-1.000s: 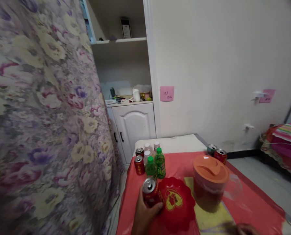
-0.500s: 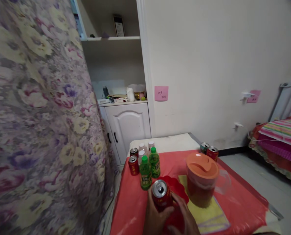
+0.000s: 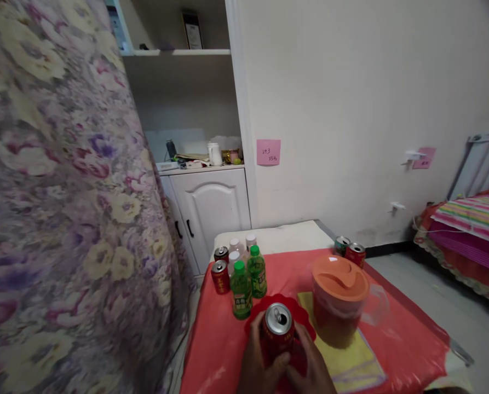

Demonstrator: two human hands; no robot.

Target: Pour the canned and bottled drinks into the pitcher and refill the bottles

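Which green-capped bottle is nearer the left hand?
The front bottle: it stands closer to the left hand; the other bottle stands behind it, farther right.

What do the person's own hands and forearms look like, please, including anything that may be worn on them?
The left hand and the right hand are both bare, with no gloves. No sleeve or cuff shows before the lower edge of the picture cuts them off. No ring or marking can be made out on the visible parts, though the fingers are partly hidden and dim.

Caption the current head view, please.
A left-hand grip and right-hand grip hold an opened red can near green bottles and an orange-lidded pitcher.
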